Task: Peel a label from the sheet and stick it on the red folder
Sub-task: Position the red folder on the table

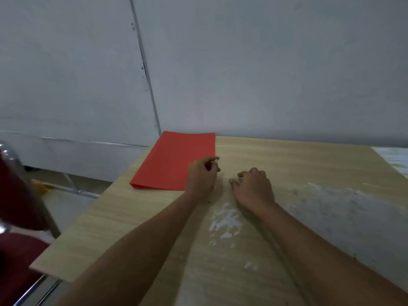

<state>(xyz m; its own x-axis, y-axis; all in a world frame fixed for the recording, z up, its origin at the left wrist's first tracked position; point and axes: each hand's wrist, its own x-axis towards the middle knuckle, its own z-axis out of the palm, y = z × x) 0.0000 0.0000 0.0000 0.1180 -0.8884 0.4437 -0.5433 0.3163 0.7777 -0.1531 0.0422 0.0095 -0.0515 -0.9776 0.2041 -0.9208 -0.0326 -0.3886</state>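
The red folder (174, 161) lies flat on the wooden table (132, 228), at its far left corner against the wall. My left hand (202, 175) rests over the folder's near right corner, fingers curled, thumb and forefinger close together at the folder's right edge. Whether anything is pinched between them is too small to tell. Just to the right, my right hand (254, 187) rests on the bare tabletop with its fingers curled under and nothing visible in it. No label sheet is in view.
White scuffed patches (225, 221) mark the tabletop near my forearms and to the right. A dark red chair with a metal frame (19, 246) stands left of the table. A grey wall (265, 74) runs along the table's far edge.
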